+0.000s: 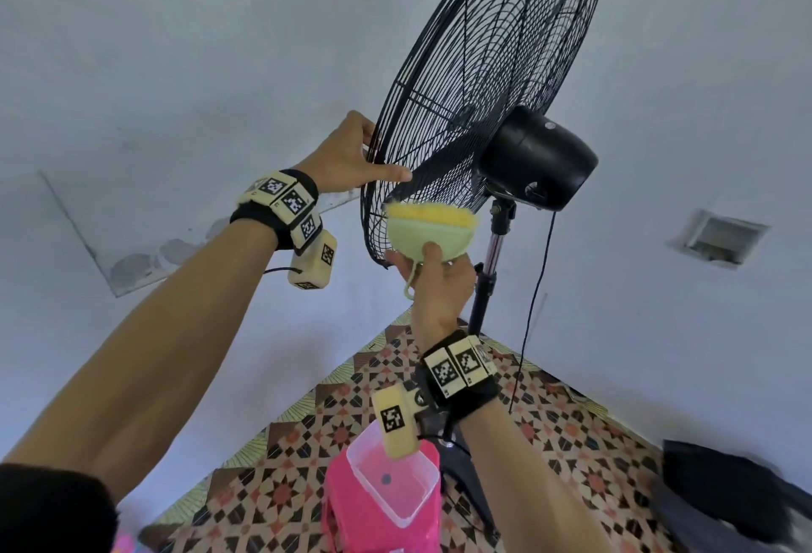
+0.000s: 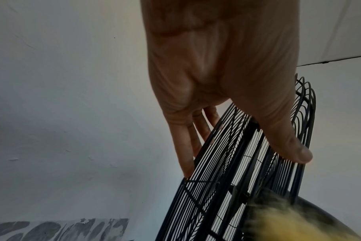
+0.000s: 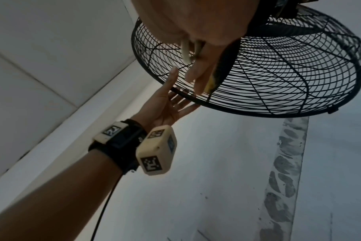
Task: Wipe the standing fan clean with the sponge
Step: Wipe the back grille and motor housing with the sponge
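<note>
Soft domed sponge (image 1: 428, 231) | on black wire fan grille (image 1: 492, 82)

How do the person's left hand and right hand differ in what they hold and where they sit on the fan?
The left hand grips the fan guard at its rim, thumb on the back and fingers on the front; the right hand holds the sponge. The left hand sits higher; the right presses the sponge against the guard's lower back. Both touch the guard's lower edge.
</note>
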### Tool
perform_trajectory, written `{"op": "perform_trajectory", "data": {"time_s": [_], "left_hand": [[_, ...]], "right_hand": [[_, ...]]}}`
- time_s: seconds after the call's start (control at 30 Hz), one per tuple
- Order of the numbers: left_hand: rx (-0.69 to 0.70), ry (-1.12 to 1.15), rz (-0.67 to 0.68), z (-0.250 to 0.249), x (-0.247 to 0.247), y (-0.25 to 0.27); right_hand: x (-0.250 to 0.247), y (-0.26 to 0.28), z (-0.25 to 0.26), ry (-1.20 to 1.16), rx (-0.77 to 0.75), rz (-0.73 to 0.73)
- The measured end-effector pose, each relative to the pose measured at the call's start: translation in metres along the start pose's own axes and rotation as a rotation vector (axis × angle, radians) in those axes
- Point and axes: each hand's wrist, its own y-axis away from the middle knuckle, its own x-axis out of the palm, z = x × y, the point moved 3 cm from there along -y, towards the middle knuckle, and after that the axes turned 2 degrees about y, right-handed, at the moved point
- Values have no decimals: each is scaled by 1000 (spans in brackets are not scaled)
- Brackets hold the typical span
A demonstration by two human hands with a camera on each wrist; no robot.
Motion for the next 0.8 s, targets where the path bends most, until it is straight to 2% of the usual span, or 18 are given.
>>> {"op": "perform_trajectory", "data": {"time_s": [0.07,0.1,0.17,0.27,0.3,0.43,0.5,0.67,0.8], "left_hand": [[1,8,5,0,1,0],[4,7,5,0,2,0],[13,5,-7,0,2,0],[7,-6,-14,-1,2,-1],[4,-6,-8,-1,2,-1],[-3,33,-4,3,1,0],[1,23,-9,3,2,0],[-6,3,9,0,1,0],[-31,26,12,2,0,1]], "right_hand": [[-10,-6,9,-61,-53,-92],[-14,-7,11,-65,-60,-87],[-12,-3,11,-24,-45,15],[1,6,-2,155,-3,261],[3,5,-7,187,5,270],[-11,-10,-14,133,4,25],[-19,-8,-18,89,11,-10],[-5,3,-33,205,11,249],[-4,-17,-44,287,-53,271]]}}
